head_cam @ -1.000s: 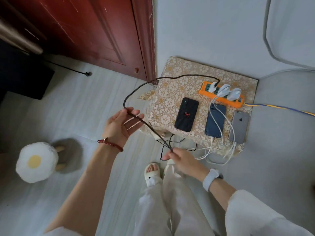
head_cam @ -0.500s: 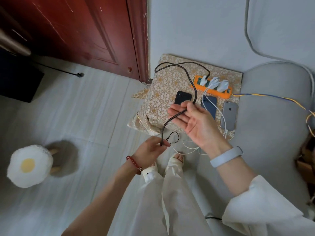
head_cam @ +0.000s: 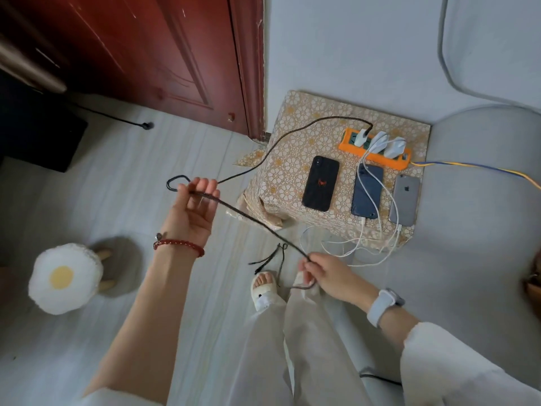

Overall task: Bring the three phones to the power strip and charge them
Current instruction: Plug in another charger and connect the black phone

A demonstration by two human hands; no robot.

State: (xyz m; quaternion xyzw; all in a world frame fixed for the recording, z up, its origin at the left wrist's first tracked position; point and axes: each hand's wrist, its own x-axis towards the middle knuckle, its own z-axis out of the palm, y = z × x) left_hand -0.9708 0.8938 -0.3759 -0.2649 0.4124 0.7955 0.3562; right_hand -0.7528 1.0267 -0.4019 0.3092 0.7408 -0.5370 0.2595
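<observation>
Black braided cable (head_cam: 248,216) is stretched between both hands above the floor. It is pinched by the left hand (head_cam: 193,213), with a loop beyond the fingers, and by the right hand (head_cam: 328,275) near its loose end. Its other end is plugged into the orange power strip (head_cam: 374,152) on a patterned table (head_cam: 292,136). Three phones lie beside the strip: the blue phone (head_cam: 367,190) and grey phone (head_cam: 405,200) are wired with white cables, while the black phone (head_cam: 320,183) is not. Judged next: the free plug must be brought to the black phone's port.
</observation>
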